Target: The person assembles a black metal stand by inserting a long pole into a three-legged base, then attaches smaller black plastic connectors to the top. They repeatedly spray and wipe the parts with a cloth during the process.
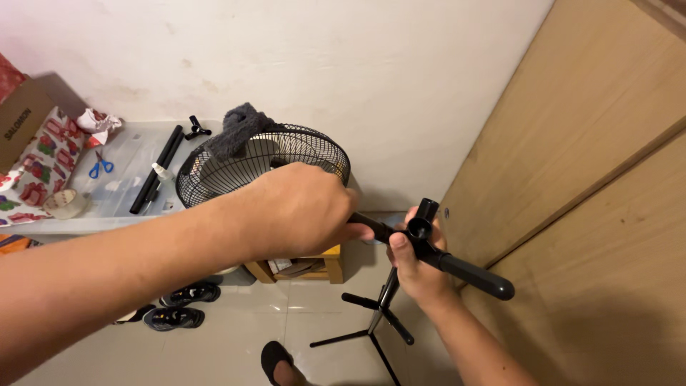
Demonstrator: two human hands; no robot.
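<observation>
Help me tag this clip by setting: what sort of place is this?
Probably a room in a home: tiled floor with shoes by the wall, a wooden door, and a fan grille beside a storage bin lid holding scissors.

I see a white wall (400, 71). A wooden door (593, 164) stands right of it. Below the wall lies a shiny tiled floor (229, 350).

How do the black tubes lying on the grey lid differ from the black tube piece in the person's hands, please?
The black tubes lie loose and untouched on the grey lid; the tube assembly is gripped in the air by the left hand and right hand. The tubes are plain and straight; the assembly joins at a multi-way connector. Both are black.
</observation>
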